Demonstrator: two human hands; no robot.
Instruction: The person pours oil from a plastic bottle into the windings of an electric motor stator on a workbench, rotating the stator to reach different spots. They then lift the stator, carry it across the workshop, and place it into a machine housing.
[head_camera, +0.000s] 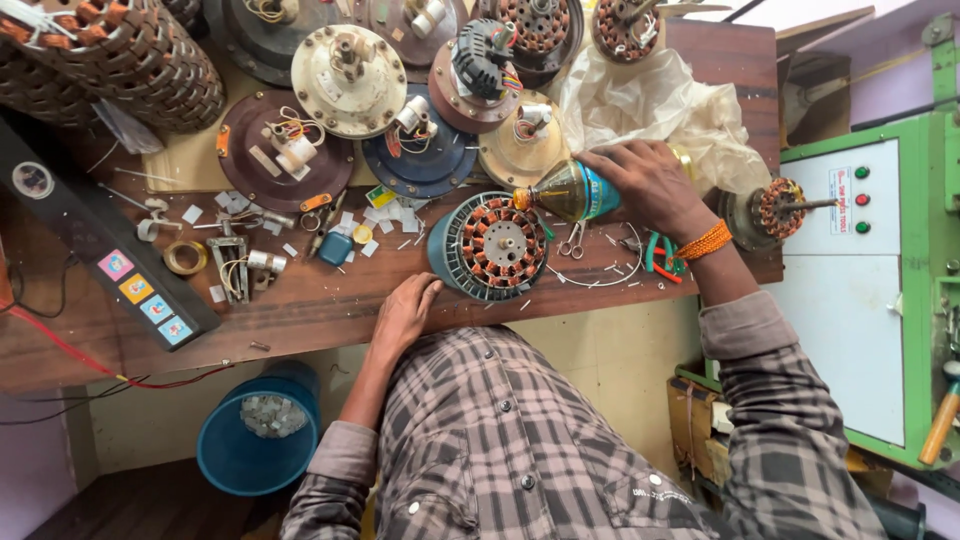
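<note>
Copper-wound stator sits hemmed by scissors, pliers and motor housings.

Wooden workbench under motor stators, scissors

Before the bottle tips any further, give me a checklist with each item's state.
1. Right hand grips the bottle: ok.
2. Nozzle aimed at the stator: ok, its tip sits at the upper right rim.
3. Left hand steadies the stator: cannot tell; it rests on the bench edge beside it.
4. Liquid in the bottle: ok, amber fill visible.
5. Scissors out of the way: not ok, right beside the stator.
</note>
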